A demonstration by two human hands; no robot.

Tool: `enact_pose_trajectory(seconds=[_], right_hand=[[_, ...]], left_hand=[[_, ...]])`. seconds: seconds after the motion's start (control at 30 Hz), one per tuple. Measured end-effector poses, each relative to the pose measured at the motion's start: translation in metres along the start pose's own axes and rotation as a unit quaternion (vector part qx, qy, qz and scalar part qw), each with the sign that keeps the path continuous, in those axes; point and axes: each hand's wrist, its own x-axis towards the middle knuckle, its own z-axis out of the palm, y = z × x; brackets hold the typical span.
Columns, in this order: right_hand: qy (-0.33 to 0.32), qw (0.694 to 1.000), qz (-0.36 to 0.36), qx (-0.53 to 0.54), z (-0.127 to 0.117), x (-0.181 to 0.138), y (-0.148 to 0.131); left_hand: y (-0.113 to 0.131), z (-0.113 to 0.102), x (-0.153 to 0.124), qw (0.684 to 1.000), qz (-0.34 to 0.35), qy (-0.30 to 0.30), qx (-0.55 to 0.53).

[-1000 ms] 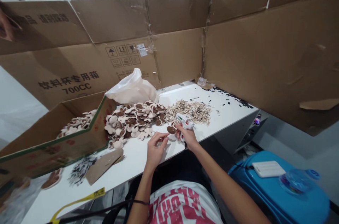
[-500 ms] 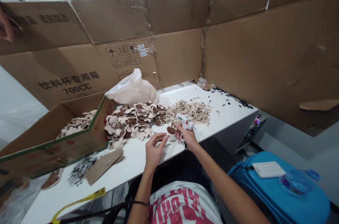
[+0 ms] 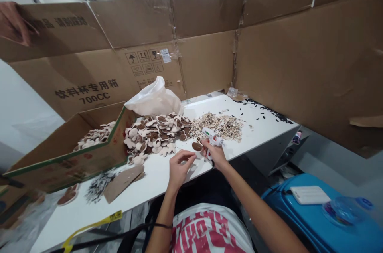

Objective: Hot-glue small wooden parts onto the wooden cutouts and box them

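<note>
My right hand [image 3: 216, 154] grips a small white glue gun [image 3: 213, 138] at the front edge of the white table [image 3: 167, 181]. The gun's tip points left at a brown round felt piece [image 3: 196, 146] lying on the table. My left hand [image 3: 180, 166] rests just left of that piece, with thumb and fingers curled in a pinch; what they hold is too small to name. Behind my hands lies a heap of brown and cream felt pieces [image 3: 157, 133].
An open cardboard box [image 3: 68, 157] with more felt pieces stands at the left. A white plastic bag [image 3: 154, 99], a pile of thin pale strips [image 3: 221, 123] and cardboard walls [image 3: 299, 57] ring the table. A blue case [image 3: 323, 217] sits lower right. Another person's hand [image 3: 12, 25] shows top left.
The view has shifted a little to the left, so everything sits slightly further right. My hands stay by the brown piece; the left fingers have curled a bit tighter.
</note>
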Motion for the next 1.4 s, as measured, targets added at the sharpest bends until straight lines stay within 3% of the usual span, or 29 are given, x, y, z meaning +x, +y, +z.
enact_pose_trajectory(seconds=[0.23,0.73,1.13,1.4], right_hand=[[-0.016,0.999,-0.008,-0.030,0.001,-0.002,0.002],[-0.085,0.989,-0.017,-0.122,-0.001,-0.008,-0.003],[-0.095,0.987,-0.013,-0.128,-0.001,-0.009,-0.003],[-0.085,0.987,-0.017,-0.134,-0.002,-0.007,0.001]], left_hand=[[-0.006,0.001,-0.002,0.999,-0.029,0.010,-0.011],[-0.007,-0.001,0.001,0.999,0.006,0.028,0.030],[-0.012,0.002,0.002,0.997,-0.031,0.063,0.023],[-0.013,0.001,0.000,0.998,-0.025,0.047,0.016]])
